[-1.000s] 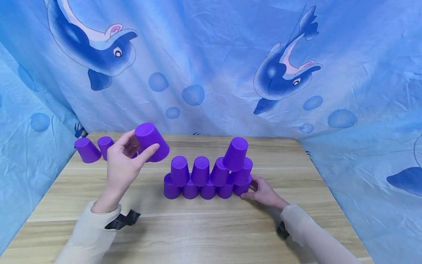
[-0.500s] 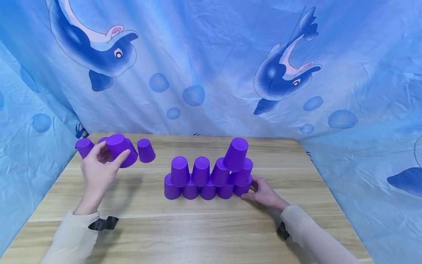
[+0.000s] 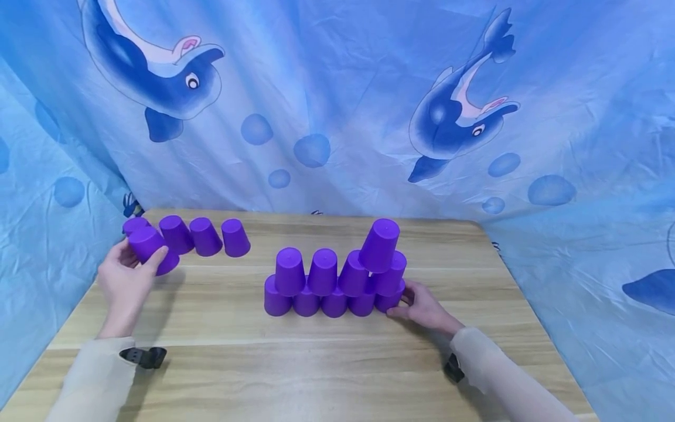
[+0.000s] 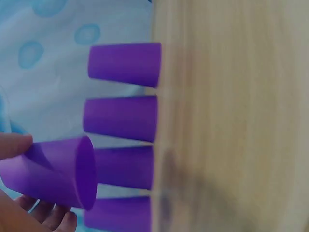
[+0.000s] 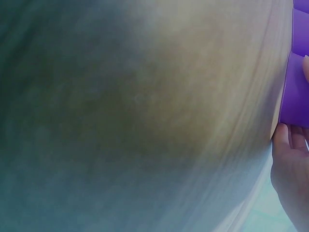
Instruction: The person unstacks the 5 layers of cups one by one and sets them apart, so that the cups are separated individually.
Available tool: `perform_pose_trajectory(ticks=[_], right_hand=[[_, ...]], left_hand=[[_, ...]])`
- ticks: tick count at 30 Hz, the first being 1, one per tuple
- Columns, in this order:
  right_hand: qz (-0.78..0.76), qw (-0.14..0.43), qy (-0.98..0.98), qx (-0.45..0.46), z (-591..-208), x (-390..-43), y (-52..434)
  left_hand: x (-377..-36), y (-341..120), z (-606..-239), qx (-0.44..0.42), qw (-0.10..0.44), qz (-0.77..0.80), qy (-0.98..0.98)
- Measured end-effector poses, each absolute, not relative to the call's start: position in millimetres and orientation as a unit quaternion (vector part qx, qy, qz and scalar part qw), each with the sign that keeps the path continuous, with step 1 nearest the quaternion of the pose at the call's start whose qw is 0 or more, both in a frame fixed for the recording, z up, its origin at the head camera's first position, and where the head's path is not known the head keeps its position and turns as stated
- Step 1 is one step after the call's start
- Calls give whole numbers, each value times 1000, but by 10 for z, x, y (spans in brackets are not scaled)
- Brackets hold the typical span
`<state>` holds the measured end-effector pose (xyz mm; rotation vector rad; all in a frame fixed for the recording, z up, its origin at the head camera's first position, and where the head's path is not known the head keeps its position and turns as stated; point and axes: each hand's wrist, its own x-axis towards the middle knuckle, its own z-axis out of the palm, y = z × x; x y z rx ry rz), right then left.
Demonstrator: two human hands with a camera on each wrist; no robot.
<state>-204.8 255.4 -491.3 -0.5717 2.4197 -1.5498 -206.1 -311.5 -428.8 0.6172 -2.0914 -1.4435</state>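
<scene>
At the far left of the counter (image 3: 337, 363): your left hand (image 3: 123, 281) holds one purple cup (image 3: 153, 251), at the near end of the row of loose cups (image 3: 205, 235).
Left fingers: they are curled round the held cup, thumb on one side and the other fingers behind it; the wrist view shows the cup (image 4: 50, 171) tilted, with its open mouth turned toward the counter.
Cup axis: the long axis leans, closed end up and away from you, mouth down and toward the right; the cup is not upright.
Row direction: four loose cups stand mouth down, side by side along the back left edge; they lie just beyond and to the right of your left fingers, and the nearest one is just beside the held cup.
Stack position: the cup pyramid (image 3: 334, 281) is well apart from the left hand, to its right, near the middle of the counter.
Right hand (image 3: 424, 308): it rests on the counter at the right end of the pyramid, and its fingers (image 5: 289, 140) lie relaxed against the lowest cup there, not wrapped round it.
Top cup (image 3: 379, 245): it sits tilted on the right side of the pyramid, above your right hand.
Nearer hand: for the loose row it is the left; for the pyramid it is the right.
</scene>
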Motion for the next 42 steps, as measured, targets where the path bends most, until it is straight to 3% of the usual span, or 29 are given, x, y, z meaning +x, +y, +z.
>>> perform_pose_trajectory(ticks=[7,17,35,42], right_hand=[[-523,103,824,-192,-4919,-2046,2538],[-521,101,824,-198,-4908,-2049,2542],[-512,94,831,-196,-4904,-2048,2547],[-512,103,832,-187,-4896,-2050,2546]], left_hand=[[-2074,-3426,-4478,289,187,-521,-781],[-2077,-3764,-4622,319,126,-483,-805],[-2113,-3838,-4577,318,126,-487,-803],[-2083,-3660,-4362,321,200,-506,-775]])
